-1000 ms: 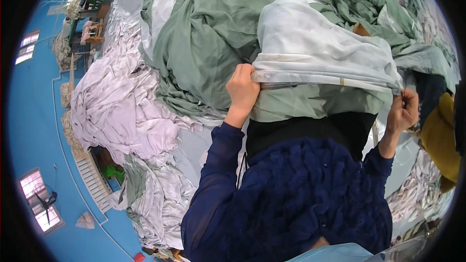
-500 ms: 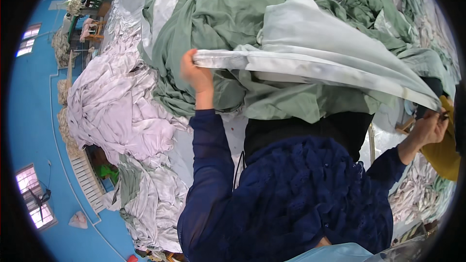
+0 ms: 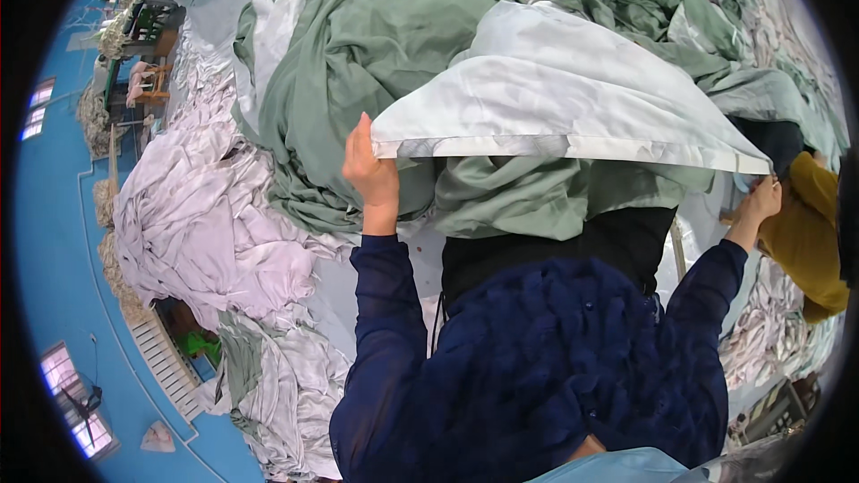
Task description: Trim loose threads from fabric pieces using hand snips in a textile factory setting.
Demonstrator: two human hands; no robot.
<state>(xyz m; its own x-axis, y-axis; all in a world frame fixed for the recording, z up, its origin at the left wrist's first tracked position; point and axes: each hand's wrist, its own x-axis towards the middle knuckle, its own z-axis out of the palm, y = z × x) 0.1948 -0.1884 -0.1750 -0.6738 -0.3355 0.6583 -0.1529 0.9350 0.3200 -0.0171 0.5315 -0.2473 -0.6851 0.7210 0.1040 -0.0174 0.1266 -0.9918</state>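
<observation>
The left grip [image 3: 371, 170] is closed on the left end of a white cloth [image 3: 555, 80]; the right grip [image 3: 761, 201] pinches the opposite end, its fingertips drawn together, though exactly how they meet is too small to tell. Between the two grips runs the cloth's border strip [image 3: 573, 145], nearly straight. Its long axis goes from left to right, dipping slightly toward the right grip. Neither hand is nearer: each holds one end.

The body of the cloth lies beyond the line of the grips, away from the person, rising to a peak. Nearer the person than the border, green fabric [image 3: 519, 192] lies across the dark trousers [image 3: 555, 264]. Beyond the left grip is a green heap [image 3: 385, 63]; farther to its left, a pale lilac pile [image 3: 206, 224]. Just beside the right grip, mustard-yellow cloth [image 3: 801, 241] limits the outward room; the freer space is between the forearms, toward the torso.
</observation>
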